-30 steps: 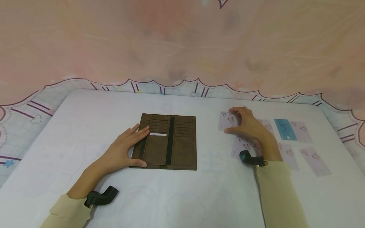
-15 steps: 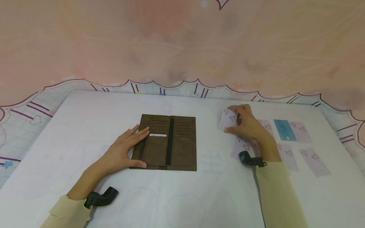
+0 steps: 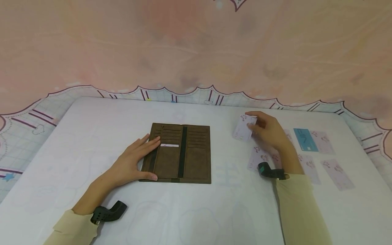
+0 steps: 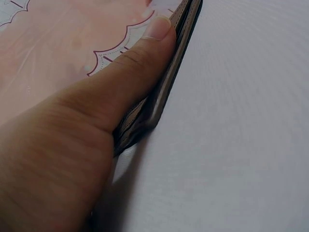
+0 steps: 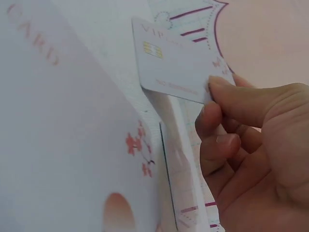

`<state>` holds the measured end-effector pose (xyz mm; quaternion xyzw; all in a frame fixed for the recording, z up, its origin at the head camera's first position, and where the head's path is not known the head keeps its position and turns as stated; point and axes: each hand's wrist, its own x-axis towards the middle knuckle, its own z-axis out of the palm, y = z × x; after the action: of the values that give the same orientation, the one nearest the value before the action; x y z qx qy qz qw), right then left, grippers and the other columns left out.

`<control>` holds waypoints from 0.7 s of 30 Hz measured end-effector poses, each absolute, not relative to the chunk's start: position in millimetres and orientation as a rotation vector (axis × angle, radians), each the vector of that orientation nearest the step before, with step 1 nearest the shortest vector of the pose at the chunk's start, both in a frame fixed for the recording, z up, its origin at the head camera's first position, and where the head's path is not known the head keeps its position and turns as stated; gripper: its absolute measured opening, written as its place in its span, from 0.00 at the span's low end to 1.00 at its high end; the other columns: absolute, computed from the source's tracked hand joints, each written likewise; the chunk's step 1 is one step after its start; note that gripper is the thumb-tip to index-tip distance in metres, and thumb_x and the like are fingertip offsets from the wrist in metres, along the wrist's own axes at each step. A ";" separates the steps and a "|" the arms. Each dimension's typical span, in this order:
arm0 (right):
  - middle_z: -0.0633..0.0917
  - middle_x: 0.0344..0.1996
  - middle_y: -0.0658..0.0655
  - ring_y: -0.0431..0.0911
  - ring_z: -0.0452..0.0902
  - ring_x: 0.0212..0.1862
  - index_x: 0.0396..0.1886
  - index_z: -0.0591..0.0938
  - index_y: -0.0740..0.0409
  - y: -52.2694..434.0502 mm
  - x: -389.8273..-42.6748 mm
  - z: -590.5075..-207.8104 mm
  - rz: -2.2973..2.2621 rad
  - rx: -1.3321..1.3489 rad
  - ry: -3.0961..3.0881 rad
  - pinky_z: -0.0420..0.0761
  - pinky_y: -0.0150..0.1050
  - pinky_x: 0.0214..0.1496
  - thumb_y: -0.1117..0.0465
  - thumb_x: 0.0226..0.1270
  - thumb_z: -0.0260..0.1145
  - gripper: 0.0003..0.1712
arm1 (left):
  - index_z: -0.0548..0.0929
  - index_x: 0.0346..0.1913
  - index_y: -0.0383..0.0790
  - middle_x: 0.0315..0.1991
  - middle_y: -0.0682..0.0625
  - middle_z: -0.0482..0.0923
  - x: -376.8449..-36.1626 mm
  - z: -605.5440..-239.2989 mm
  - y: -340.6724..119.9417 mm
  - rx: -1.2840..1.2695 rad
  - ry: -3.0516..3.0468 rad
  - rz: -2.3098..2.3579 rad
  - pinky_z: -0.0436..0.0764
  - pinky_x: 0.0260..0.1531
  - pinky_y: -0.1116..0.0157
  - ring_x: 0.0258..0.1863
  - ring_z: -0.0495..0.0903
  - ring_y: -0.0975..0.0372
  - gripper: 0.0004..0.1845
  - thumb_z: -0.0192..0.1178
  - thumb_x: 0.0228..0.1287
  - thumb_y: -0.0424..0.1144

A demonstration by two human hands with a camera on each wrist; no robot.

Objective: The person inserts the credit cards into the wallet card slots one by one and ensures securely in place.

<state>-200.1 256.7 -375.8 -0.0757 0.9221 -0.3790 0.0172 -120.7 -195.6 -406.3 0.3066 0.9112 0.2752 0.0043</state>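
In the head view, a pale card (image 3: 243, 128) sits at the right hand's (image 3: 271, 132) nine o'clock, tilted; whether its lower edge touches the table (image 3: 196, 214) is hard to tell. That hand pinches one end of it between thumb and forefinger, the other fingers curled in. A blue card (image 3: 305, 139) lies at its three o'clock. The wallet (image 3: 197, 165) lies unfolded well apart, between its eight and nine o'clock. The left hand (image 3: 131, 165) rests relaxed on the wallet, fingers straight at its ten o'clock, thumb at eight, grasping nothing.
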 end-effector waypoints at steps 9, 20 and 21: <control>0.76 0.34 0.57 0.48 0.73 0.32 0.59 0.80 0.47 250.3 -196.6 -369.8 -1.436 -0.215 2.815 0.76 0.31 0.29 0.62 0.70 0.61 0.19 | 0.60 0.74 0.43 0.74 0.50 0.55 -121.0 -408.2 -195.6 0.954 2.850 0.855 0.45 0.70 0.48 0.74 0.43 0.50 0.57 0.71 0.42 0.64; 0.76 0.29 0.62 0.47 0.71 0.27 0.58 0.79 0.58 207.1 -191.1 -336.6 -1.606 -0.203 2.783 0.72 0.30 0.23 0.64 0.71 0.59 0.18 | 0.59 0.74 0.44 0.74 0.50 0.54 -120.6 -408.1 -195.6 0.939 2.845 0.843 0.44 0.70 0.49 0.74 0.42 0.51 0.57 0.71 0.41 0.65; 0.76 0.30 0.61 0.47 0.71 0.27 0.59 0.79 0.56 204.8 -193.9 -337.3 -1.616 -0.195 2.779 0.73 0.30 0.24 0.63 0.71 0.59 0.18 | 0.59 0.74 0.44 0.74 0.50 0.54 -120.6 -408.0 -196.0 0.938 2.847 0.841 0.44 0.70 0.49 0.74 0.42 0.51 0.58 0.71 0.41 0.65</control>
<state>-193.9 204.8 -337.3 -0.0603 0.8623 -0.5012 -0.0396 -120.6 -196.0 -408.0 0.3013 0.9144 0.2701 0.0141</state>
